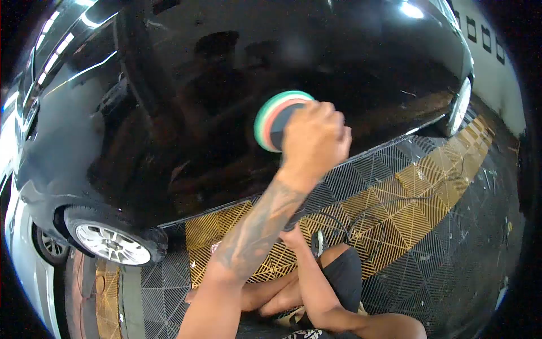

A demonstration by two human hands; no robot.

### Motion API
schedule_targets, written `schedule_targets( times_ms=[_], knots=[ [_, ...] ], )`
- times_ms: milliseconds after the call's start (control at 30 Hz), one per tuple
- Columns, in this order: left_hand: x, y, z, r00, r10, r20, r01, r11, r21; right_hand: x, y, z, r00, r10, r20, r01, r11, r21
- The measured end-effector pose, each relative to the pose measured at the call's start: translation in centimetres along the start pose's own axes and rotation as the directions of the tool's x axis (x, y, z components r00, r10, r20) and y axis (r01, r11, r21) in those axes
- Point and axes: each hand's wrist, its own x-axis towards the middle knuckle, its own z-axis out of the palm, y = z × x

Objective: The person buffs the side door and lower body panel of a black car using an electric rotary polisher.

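Observation:
A polisher's round pad (276, 121), with green, white and red layers, rests against the black door panel (214, 135) of a car. My left hand (316, 135), on the tattooed forearm, is closed over the dark head of the polisher, just right of the pad. Lower down, my right hand (292, 234) is wrapped round the polisher's dark handle (293, 219), partly hidden behind my left forearm. A black cord (333, 217) runs off to the right from near the handle.
One car wheel (113, 244) stands at lower left, another (460, 107) at upper right. Black and yellow floor grating (406, 209) lies below the car's sill. A light-coloured vehicle (28, 260) is at the far left. My bent legs (341, 277) are low in view.

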Motion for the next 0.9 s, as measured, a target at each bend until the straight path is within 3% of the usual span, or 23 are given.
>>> schedule_targets(
  times_ms=[33,200,267,300,367,500,633,700,733,900],
  knots=[
    [0.5,0.7,1.1,0.998,0.024,0.053,-0.025,1.0,0.013,1.0,3.4,-2.2,0.995,0.0,-0.096,-0.003,1.0,-0.031],
    [0.0,2.2,4.4,0.993,0.001,0.115,0.006,0.998,-0.062,0.5,1.3,-2.4,0.998,0.026,-0.061,-0.022,0.998,0.058],
    [-1.5,2.2,3.4,0.981,-0.082,0.177,0.116,0.974,-0.196,0.1,1.6,-2.1,0.998,0.04,-0.044,-0.039,0.999,0.038],
    [-2.4,1.8,2.8,0.981,-0.094,0.171,0.124,0.977,-0.174,0.0,1.8,-1.9,0.998,0.047,-0.038,-0.046,0.999,0.025],
    [-4.2,1.0,1.0,0.996,-0.062,0.058,0.077,0.944,-0.32,0.0,2.5,-1.6,0.998,0.064,-0.013,-0.064,0.998,-0.001],
    [-6.2,-1.5,-3.3,0.99,-0.141,-0.024,0.125,0.935,-0.333,-0.3,4.1,-0.3,0.995,0.093,0.039,-0.09,0.992,-0.089],
    [-8.1,-4.1,-8.5,0.965,-0.214,-0.15,0.161,0.939,-0.304,-0.9,4.3,2.4,0.978,0.143,0.151,-0.118,0.98,-0.161],
    [-9.1,-5.4,-11.3,0.94,-0.255,-0.225,0.181,0.936,-0.303,-1.0,4.9,4.6,0.994,0.045,0.096,-0.02,0.97,-0.244],
    [-9.7,-5.9,-12.8,0.931,-0.279,-0.237,0.208,0.936,-0.284,-1.1,4.7,5.2,0.989,0.018,0.145,0.025,0.958,-0.287],
    [-12.7,-9.1,-20.5,0.884,-0.327,-0.333,0.286,0.943,-0.169,-0.6,4.2,8.9,0.951,0.112,0.287,0.051,0.862,-0.505]
  ],
)
